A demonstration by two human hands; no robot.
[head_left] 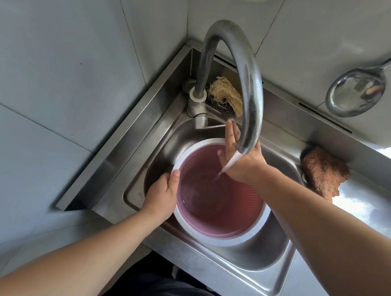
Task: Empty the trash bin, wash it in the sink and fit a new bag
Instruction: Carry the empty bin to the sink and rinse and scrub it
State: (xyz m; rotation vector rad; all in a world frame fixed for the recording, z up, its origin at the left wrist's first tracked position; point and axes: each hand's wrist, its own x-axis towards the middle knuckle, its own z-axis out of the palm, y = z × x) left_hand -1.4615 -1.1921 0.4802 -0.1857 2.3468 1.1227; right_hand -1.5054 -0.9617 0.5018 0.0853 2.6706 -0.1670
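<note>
The left hand (161, 196) grips the white rim of the trash bin (220, 224) at its left side, thumb hooked over the rim's top and the fingers curled down the outer wall. The right hand (239, 156) reaches over the far edge of the bin with its fingers straight and spread, holding nothing; it sits just behind the tap's outlet, and whether the water touches it cannot be told.

The bin is pink inside, with ribbed walls and a white rim, and stands mouth-up in the basin of the steel sink (271, 269), toward the basin's left and far side. A stream of water (230, 163) runs from the curved steel faucet (251, 81) into the bin, and a shallow pool shows at its bottom.

Behind the faucet's base, in the sink's far left corner, lie a pale fibrous scrubber (226, 94) and a dark pad under it. On the tabletop at the sink's far right edge rests a brown rough sponge (323, 172). A steel ladle (357, 92) hangs against the tiled wall above.
</note>
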